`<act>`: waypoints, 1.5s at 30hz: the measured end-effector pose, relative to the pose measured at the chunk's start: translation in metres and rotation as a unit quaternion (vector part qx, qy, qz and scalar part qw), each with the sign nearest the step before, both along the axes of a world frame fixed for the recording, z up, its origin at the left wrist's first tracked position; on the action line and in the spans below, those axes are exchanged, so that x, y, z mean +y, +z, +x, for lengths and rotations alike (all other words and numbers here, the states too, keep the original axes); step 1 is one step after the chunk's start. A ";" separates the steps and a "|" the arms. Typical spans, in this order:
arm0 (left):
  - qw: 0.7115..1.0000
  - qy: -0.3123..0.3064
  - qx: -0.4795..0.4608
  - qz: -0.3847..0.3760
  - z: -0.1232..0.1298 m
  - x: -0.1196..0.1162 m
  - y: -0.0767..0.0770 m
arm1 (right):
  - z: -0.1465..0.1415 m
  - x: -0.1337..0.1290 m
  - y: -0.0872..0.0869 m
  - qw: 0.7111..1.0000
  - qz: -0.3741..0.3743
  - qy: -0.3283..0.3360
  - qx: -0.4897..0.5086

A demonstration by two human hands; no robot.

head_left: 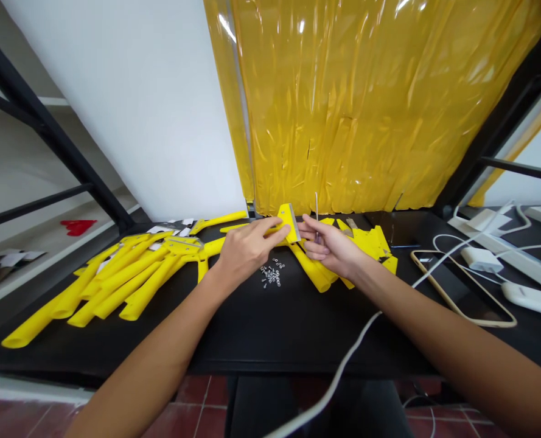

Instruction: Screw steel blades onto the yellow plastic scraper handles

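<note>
My left hand [247, 252] is closed on a yellow plastic scraper [287, 214], with its thumb and fingers pinching the wide head. A metal blade strip runs along the head's right edge. My right hand [329, 246] is beside that edge, its fingers curled around a thin metal rod [316, 205] like a hex key, which stands upright above them. The fingertips hide the rod's lower end. Below the hands, a small pile of screws and nuts [272, 274] lies on the black table [261, 331].
Several yellow scrapers [137, 267] lie heaped at the left, with more yellow parts [375, 246] behind my right hand. To the right are a phone [464, 289], a white charger [481, 260] and a power strip [516, 243]. A white cable [343, 377] crosses the front edge.
</note>
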State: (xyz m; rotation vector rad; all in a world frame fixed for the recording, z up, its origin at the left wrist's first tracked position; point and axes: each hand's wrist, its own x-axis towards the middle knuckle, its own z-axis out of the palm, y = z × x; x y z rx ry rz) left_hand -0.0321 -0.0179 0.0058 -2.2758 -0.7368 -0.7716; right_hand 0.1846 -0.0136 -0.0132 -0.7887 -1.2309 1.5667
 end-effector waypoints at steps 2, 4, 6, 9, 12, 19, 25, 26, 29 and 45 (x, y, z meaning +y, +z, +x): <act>0.998 0.018 -0.052 -0.027 -0.003 0.004 0.000 | 0.000 0.000 -0.002 0.982 0.124 -0.040 -0.139; 0.990 0.025 -0.126 -0.055 -0.008 0.010 0.001 | -0.002 0.001 -0.004 0.910 0.275 -0.035 -0.310; 0.977 0.012 -0.198 -0.085 -0.013 0.018 0.002 | -0.008 0.004 -0.005 0.811 0.384 0.006 -0.441; 0.952 -0.010 -0.272 -0.139 -0.020 0.029 0.001 | -0.022 0.011 -0.007 0.715 0.449 0.055 -0.534; 0.934 -0.002 -0.309 -0.180 -0.022 0.035 -0.002 | -0.035 0.021 -0.009 0.696 0.440 0.082 -0.561; 0.894 0.005 -0.374 -0.247 -0.019 0.035 -0.006 | -0.049 0.027 -0.020 0.717 0.416 0.060 -0.556; 0.765 -0.034 -0.476 -0.433 -0.015 0.032 -0.001 | -0.043 0.019 -0.014 0.758 0.408 0.037 -0.508; 0.737 -0.047 -0.490 -0.463 -0.014 0.031 0.001 | -0.040 0.016 -0.011 0.787 0.397 0.037 -0.470; 0.650 -0.093 -0.500 -0.564 -0.012 0.027 0.005 | -0.026 0.007 0.000 0.886 0.341 0.010 -0.315; 0.565 -0.149 -0.446 -0.678 0.013 -0.001 0.003 | -0.010 0.007 -0.001 0.908 0.337 -0.159 -0.193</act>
